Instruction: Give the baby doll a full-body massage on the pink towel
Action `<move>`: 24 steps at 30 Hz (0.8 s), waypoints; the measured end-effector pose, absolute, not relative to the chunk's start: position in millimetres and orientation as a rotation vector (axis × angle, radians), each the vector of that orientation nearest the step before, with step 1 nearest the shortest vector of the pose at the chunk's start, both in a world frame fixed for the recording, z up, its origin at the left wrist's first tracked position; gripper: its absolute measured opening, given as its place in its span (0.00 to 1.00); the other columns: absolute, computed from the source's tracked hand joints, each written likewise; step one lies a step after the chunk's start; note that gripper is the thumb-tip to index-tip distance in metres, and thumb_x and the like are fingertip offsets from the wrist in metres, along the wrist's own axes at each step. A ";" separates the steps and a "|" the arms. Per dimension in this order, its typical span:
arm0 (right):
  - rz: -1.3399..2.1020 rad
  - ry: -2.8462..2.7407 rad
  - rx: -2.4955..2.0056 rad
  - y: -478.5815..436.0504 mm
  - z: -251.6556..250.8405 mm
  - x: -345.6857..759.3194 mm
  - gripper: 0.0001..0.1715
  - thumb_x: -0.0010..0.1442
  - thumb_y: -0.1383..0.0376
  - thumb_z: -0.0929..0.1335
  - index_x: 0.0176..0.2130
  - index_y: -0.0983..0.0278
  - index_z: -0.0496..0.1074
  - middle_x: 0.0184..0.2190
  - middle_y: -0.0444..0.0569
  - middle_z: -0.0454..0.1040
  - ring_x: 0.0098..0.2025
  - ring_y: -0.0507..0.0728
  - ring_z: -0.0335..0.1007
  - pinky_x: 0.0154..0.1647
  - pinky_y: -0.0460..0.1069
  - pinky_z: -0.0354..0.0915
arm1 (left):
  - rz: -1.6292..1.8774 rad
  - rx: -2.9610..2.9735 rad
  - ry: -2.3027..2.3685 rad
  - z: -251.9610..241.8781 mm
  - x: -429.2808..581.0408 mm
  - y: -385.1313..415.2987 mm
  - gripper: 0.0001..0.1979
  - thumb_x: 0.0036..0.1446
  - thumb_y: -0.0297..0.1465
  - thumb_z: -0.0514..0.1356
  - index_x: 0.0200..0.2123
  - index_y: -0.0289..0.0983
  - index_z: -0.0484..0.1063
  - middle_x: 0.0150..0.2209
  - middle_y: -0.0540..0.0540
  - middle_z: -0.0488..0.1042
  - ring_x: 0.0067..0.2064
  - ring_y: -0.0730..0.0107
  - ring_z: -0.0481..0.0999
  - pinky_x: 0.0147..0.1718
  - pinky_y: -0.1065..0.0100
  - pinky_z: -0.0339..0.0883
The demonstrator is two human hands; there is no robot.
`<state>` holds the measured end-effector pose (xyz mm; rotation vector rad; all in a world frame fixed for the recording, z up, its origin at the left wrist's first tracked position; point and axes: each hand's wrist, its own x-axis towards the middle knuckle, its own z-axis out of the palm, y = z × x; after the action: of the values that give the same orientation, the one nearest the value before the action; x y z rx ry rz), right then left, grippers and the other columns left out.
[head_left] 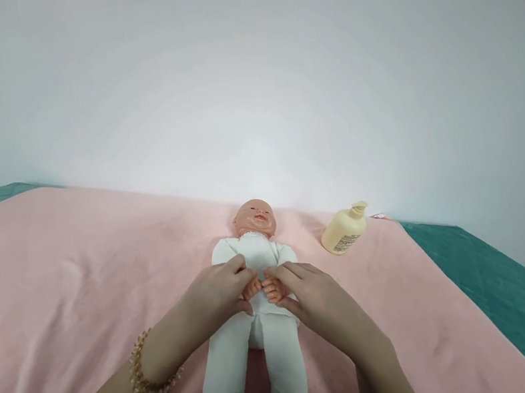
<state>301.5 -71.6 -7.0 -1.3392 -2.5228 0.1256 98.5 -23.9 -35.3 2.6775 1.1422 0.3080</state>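
Note:
A baby doll (257, 246) with a bald plastic head lies on its back, dressed in a white top and white leggings. My left hand (225, 288) grips the doll's hand on the left of the picture, thumb below and fingers above. Around the doll's other hand, my right hand (306, 287) is closed in the same way. Both small plastic hands (273, 289) are held close together over the doll's belly, their curled fingers showing between mine. The doll's feet lie beyond the bottom edge of the view.
A pale yellow pump bottle (342, 231) stands to the right of the doll. Under everything spreads a pink blanket (78, 276) with some wrinkles, over a green sheet (500, 276). A white wall (242, 78) rises behind. A beaded bracelet (144, 373) circles my left wrist.

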 end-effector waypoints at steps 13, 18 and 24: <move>0.010 -2.572 -1.411 -70.7 -9.9 294.0 0.11 0.61 0.78 0.63 0.36 0.62 0.67 0.33 0.45 0.71 0.34 0.55 0.68 0.34 0.49 0.66 | 0.344 2.703 1.085 -52.0 102.9 -17.9 0.06 0.59 0.24 0.54 0.34 0.37 0.70 0.37 0.46 0.72 0.35 0.67 0.71 0.32 0.67 0.65; 0.102 -2.527 -1.427 -70.6 -5.9 295.1 0.11 0.63 0.75 0.63 0.41 0.61 0.69 0.35 0.45 0.73 0.37 0.56 0.70 0.36 0.50 0.67 | 0.286 2.771 1.112 -46.5 101.5 -17.5 0.08 0.61 0.27 0.55 0.42 0.38 0.72 0.38 0.46 0.74 0.37 0.66 0.73 0.32 0.68 0.65; 0.258 -2.236 -1.621 -71.6 9.3 323.5 0.16 0.62 0.71 0.64 0.49 0.57 0.68 0.43 0.46 0.76 0.43 0.58 0.73 0.41 0.52 0.68 | 0.566 2.715 1.273 -26.8 79.4 -17.9 0.17 0.62 0.31 0.53 0.54 0.39 0.68 0.43 0.45 0.74 0.39 0.66 0.75 0.34 0.68 0.65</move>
<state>323.5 -71.6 9.3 -1.6214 -2.2364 0.2580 79.4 -17.9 -26.8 2.7154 1.2733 0.5661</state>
